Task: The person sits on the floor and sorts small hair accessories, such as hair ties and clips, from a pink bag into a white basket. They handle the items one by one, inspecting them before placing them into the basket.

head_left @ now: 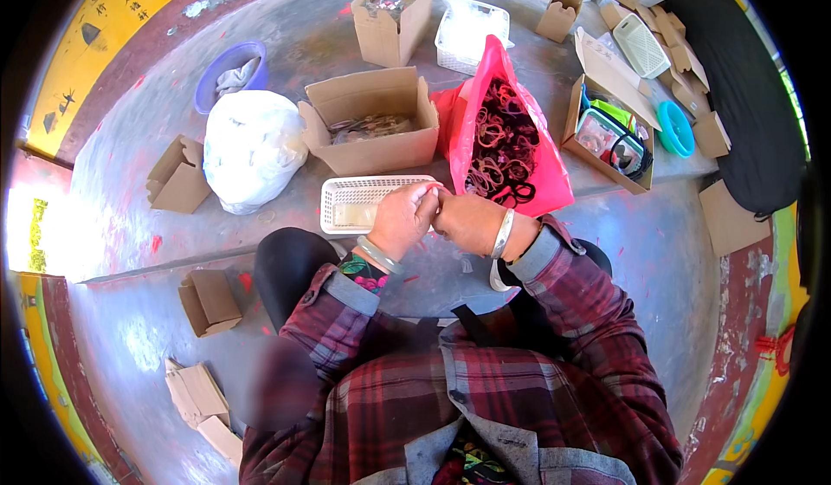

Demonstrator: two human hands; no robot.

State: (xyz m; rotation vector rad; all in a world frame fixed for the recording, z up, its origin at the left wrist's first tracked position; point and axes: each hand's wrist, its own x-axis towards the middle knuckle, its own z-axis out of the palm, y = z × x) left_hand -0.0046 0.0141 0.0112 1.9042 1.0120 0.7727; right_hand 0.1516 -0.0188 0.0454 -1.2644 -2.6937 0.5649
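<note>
Over the grey floor [649,277], something reddish [432,186] is being pinched by the left hand [402,218], nearer the crosswise basket [372,187], and the right hand [474,223], beyond its right end.

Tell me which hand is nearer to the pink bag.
Right: the right hand is at the near side of the pink bag; the left hand is farther left.

Your light is bright daylight, hottest at left: the opening [33,234] there clips to white, and glare washes the floor [108,190] beside it. Your white bag [254,151] nearly blows out; the long black bag [736,95] loses detail. Fisheye bends your walls toward a black rim. You've got a blurred smudge by your left sleeve [325,325]. Your left hand [401,222] and right hand [474,223] look fairly sharp.
</note>
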